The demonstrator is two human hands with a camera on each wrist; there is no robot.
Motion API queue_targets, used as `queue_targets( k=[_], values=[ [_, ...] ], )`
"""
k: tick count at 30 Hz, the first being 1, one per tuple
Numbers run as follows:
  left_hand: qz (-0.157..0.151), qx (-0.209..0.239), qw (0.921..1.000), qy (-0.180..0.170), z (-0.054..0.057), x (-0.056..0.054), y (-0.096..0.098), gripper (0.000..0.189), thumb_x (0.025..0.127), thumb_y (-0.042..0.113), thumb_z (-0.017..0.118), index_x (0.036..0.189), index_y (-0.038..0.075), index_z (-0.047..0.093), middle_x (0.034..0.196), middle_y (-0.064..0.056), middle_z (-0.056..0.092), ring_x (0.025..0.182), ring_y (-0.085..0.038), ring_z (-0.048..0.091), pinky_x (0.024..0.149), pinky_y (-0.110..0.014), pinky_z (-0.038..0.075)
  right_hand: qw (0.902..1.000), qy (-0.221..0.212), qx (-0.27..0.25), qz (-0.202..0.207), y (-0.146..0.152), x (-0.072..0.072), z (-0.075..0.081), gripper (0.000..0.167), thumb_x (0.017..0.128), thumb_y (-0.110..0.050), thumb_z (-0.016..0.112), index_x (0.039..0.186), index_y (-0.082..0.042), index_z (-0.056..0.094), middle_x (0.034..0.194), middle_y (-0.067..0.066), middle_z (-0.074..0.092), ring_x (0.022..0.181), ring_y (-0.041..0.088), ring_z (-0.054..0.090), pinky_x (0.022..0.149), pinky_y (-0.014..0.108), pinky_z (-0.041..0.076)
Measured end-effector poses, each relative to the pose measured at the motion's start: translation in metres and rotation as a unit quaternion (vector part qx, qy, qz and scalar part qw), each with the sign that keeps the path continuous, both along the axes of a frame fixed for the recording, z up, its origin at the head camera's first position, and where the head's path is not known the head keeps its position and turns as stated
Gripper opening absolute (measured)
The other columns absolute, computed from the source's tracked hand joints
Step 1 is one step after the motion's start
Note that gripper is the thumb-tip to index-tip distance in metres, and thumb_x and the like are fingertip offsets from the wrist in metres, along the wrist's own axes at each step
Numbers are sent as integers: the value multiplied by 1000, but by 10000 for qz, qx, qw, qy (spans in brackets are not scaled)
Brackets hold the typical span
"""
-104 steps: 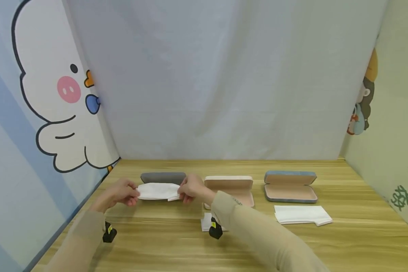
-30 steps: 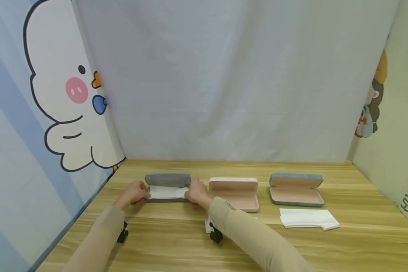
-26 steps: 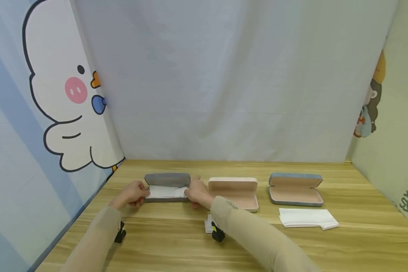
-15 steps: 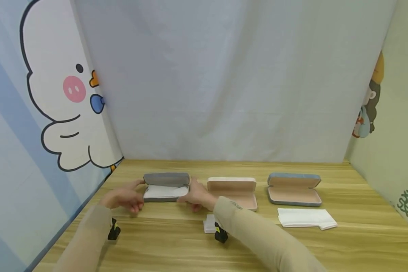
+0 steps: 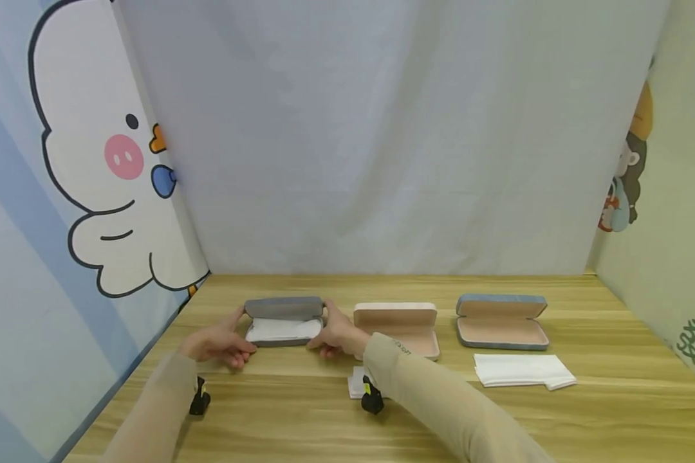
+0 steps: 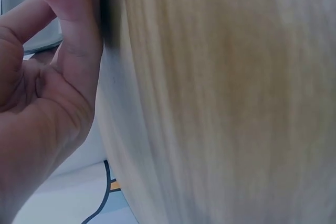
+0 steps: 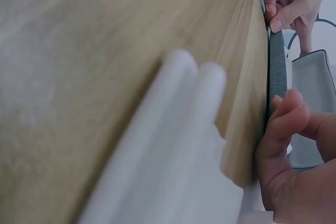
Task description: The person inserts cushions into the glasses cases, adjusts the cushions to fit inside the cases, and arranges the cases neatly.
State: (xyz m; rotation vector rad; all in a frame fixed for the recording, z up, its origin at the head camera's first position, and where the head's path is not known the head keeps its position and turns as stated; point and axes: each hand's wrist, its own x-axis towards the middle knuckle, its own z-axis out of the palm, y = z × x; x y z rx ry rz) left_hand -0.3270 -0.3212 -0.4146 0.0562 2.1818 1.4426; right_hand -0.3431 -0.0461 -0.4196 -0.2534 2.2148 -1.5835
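Note:
A grey glasses case (image 5: 284,308) stands with its lid up at the left of the row, a folded white cloth (image 5: 282,330) lying in its base. My left hand (image 5: 222,344) holds the case's left end, thumb at the front corner and index finger up by the lid. At the other end my right hand (image 5: 337,332) has its thumb on the front corner and its index finger at the lid's side. The right wrist view shows both hands at the case's dark front edge (image 7: 277,66). Seen from the left wrist, the left fingertips are mostly cut off.
A white glasses case (image 5: 395,315) stands open in the middle, close to the right hand, and a blue one (image 5: 501,321) stands open at the right. One folded white cloth (image 5: 521,370) lies before the blue case. Another folded cloth (image 5: 356,383) is partly hidden under the right wrist.
Both hands held the white cloth in front of the grey case, then laid it inside and let it go. The fingers have since shifted to the case's two ends.

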Motion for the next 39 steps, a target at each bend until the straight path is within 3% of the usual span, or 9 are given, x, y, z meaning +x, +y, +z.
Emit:
queue_targets(
  k=[11, 22, 39],
  values=[
    [40, 386, 9992, -109, -9, 0, -8, 114, 88, -1, 64, 148, 19, -30, 79, -10, 68, 57, -12, 64, 57, -24, 59, 9959, -491, -763, 27, 0, 0, -7, 98, 75, 13, 72, 151, -19, 19, 55, 9, 59, 37, 10, 49, 34, 19, 43],
    [42, 410, 9991, -84, -7, 2, -7, 112, 89, -2, 62, 148, 20, -31, 76, -8, 67, 56, -12, 64, 57, -24, 59, 9938, -533, -943, -235, -3, 2, -10, 97, 73, 18, 69, 149, -22, 25, 56, 11, 60, 36, 10, 49, 34, 18, 42],
    [59, 478, 9988, 63, -6, 0, -7, 111, 90, -2, 61, 147, 17, -32, 75, -8, 67, 57, -12, 64, 56, -24, 59, 9930, -392, -1070, -301, -5, 2, -10, 93, 75, 17, 69, 148, -20, 25, 59, 13, 61, 35, 10, 49, 33, 20, 44]
  ],
)
